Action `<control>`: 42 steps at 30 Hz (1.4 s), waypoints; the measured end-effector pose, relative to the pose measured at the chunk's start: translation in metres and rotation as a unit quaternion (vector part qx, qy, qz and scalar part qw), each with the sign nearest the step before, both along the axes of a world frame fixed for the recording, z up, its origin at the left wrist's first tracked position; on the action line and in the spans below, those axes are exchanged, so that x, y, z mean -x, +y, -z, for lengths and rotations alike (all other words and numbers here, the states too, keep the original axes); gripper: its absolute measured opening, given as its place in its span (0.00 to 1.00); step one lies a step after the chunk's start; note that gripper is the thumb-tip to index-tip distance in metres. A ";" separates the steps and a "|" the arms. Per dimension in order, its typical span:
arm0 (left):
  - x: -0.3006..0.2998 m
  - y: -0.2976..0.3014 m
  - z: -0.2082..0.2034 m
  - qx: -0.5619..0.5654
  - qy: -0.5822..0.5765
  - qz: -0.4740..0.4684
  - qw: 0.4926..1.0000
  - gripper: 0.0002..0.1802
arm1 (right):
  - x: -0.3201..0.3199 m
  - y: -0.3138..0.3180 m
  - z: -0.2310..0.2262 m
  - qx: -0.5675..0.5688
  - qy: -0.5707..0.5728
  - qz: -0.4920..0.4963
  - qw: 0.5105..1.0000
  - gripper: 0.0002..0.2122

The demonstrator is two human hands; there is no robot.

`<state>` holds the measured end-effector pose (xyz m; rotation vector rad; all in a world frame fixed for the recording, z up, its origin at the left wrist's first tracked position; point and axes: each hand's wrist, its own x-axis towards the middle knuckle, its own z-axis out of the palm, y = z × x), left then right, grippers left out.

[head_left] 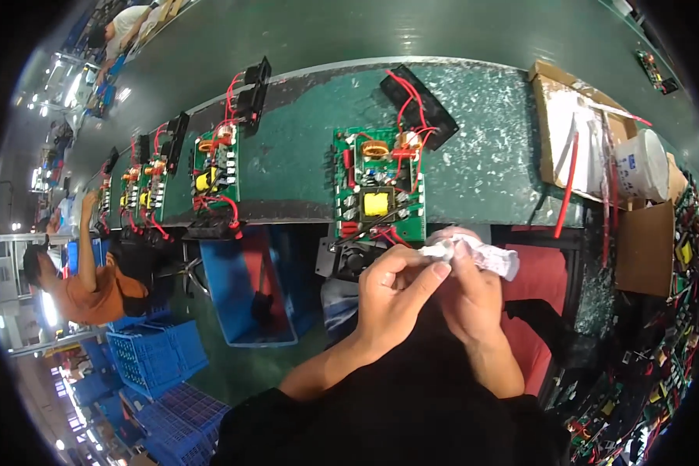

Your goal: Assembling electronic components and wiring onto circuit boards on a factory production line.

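In front of me, my left hand point(396, 299) and my right hand point(475, 301) meet on a crumpled white tube-like thing point(499, 259), just off the bench's near edge. The fingers of the left pinch its small whitish end, while the right is wrapped round its body. What exactly it is, I cannot make out. Beyond them lies a green circuit board point(349, 182) with a yellow transformer point(376, 204), coils and red wires. Those wires lead to a black panel point(423, 109) behind it. A dark fan point(354, 260) hangs by the board's near edge.
Several similar boards point(210, 180) line the green bench point(295, 155) to the left. A cardboard tray point(555, 140) with a white tub point(642, 165) and red-tipped sticks stands right. Below are a blue bin point(233, 311) and blue crates point(157, 349). Another person point(93, 291) works at left.
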<state>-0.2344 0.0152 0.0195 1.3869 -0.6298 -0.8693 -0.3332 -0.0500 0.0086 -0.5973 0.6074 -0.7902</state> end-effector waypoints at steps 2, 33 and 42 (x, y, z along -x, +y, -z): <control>-0.005 0.013 0.001 0.004 -0.189 -0.030 0.981 0.07 | 0.007 -0.005 0.003 0.023 0.008 -0.010 1.000 0.11; -0.056 0.003 0.024 -0.085 -0.420 -0.071 0.901 0.13 | -0.022 -0.019 0.028 0.426 0.304 0.188 0.831 0.09; -0.067 0.012 0.032 -0.130 -0.466 -0.079 0.872 0.21 | -0.020 -0.010 0.020 0.538 0.396 0.104 0.736 0.10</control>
